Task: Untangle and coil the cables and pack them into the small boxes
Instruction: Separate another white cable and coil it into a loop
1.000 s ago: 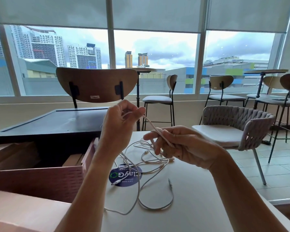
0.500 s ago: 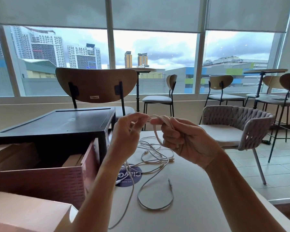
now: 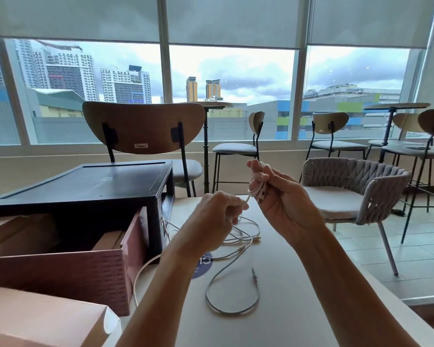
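**Cable strung between two hands**

From my seat I saw a pale box (image 3: pixel 35 319) and a red box (image 3: pixel 60 271) at the table's (image 3: pixel 298 309) left edge. Right of them, the left hand (image 3: pixel 216 216) pinched a white cable (image 3: pixel 247 201) in curled fingers. The cable ran up to the right hand (image 3: pixel 283 196), held higher, which gripped several loops wound round its fingers. Under both hands the loose cables (image 3: pixel 246 234) lay tangled on the table, a grey cable (image 3: pixel 232 312) looping nearer me.
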Action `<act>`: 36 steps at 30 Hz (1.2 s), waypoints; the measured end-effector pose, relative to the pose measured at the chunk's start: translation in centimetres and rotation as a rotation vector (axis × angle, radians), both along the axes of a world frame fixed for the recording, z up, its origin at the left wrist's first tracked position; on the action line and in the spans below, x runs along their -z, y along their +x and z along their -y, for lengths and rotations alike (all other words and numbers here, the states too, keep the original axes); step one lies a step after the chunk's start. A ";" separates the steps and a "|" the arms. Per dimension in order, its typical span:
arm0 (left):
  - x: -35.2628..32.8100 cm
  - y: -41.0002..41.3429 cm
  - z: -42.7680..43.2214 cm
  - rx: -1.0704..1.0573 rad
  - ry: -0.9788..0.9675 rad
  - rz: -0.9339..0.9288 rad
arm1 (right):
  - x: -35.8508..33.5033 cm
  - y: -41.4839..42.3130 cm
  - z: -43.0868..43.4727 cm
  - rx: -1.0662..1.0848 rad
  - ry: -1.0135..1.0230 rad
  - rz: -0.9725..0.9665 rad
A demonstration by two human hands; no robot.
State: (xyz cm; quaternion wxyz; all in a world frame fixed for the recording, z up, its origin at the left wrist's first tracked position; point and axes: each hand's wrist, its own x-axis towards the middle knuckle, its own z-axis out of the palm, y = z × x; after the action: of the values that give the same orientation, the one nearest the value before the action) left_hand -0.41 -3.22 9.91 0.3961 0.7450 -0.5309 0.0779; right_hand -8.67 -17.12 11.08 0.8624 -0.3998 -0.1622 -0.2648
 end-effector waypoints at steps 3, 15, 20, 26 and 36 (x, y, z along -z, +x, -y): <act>-0.3 -0.1 -0.4 0.011 0.095 0.038 | -0.1 0.0 -0.4 0.081 0.071 -0.026; -2.2 0.3 -2.4 0.074 0.084 0.119 | 0.8 -0.4 -0.6 0.646 -0.607 -0.410; -2.5 1.0 -2.8 0.046 -0.052 0.143 | 0.7 -0.4 -0.7 0.510 -0.727 -0.472; -2.4 1.2 -2.4 -0.061 -0.268 0.174 | 0.8 -0.5 -0.6 0.408 -0.835 -0.472; -1.6 1.9 -1.5 -0.221 -0.535 -0.021 | -0.2 -1.4 -1.1 -0.037 -0.602 -0.238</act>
State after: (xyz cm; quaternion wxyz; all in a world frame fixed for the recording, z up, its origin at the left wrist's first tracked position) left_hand 1.50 -1.75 11.52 0.5733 0.6682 -0.4027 0.2501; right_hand -10.06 -16.05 11.29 0.7229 -0.6622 -0.1384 -0.1406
